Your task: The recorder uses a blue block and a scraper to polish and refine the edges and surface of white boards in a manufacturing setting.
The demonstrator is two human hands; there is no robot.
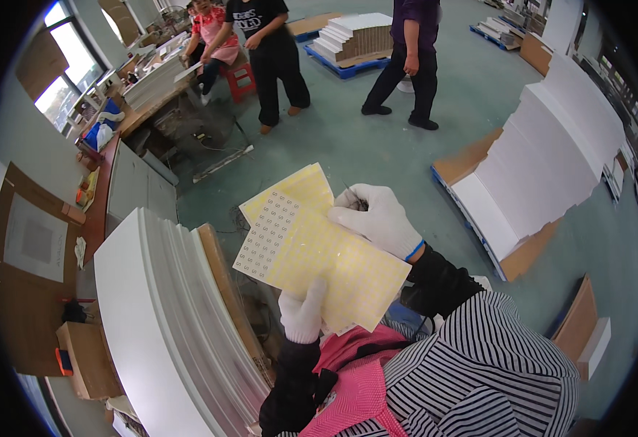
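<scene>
Above lap: left hand [303, 315] clamped on yellow sticker sheets [319, 251] lower edge; right hand [377, 218] pinching top edge.

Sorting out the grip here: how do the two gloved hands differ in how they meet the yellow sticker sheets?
The left hand holds the yellow sticker sheets from below at their near edge, thumb up over the front. The right hand sits higher, at the far right edge, fingers curled. Both wear white gloves over dark sleeves.

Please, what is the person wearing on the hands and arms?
Both hands wear white knit gloves: the left hand and the right hand, whose glove has a blue cuff edge. Black sleeve covers hide the forearms, over a black-and-white striped top.
</scene>
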